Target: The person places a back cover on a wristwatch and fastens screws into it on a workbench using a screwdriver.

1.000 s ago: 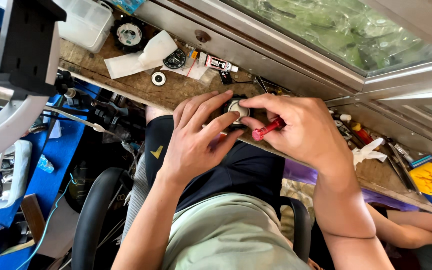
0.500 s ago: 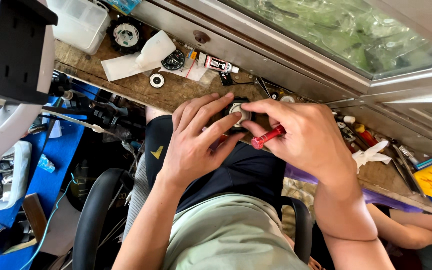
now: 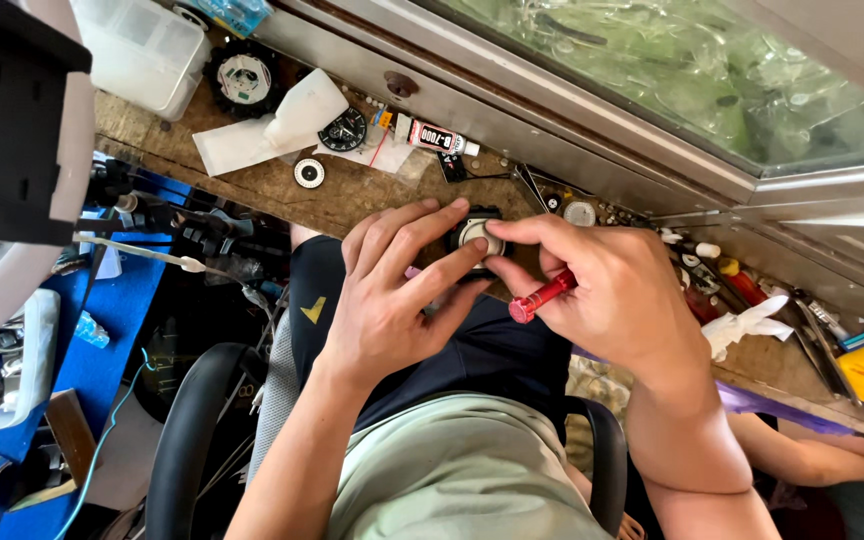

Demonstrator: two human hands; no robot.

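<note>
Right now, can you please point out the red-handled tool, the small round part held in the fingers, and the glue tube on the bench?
red-handled tool [image 3: 542,297], head view, on the red handle.
small round part [image 3: 478,236], head view, on its pale face.
glue tube [image 3: 436,137], head view, on the tube's body.

A worn wooden counter runs along a metal window frame, and behind the glass there is green, bright with daylight. Below the counter stands a black chair, and at the left a blue surface lies beside a white plastic box.
</note>
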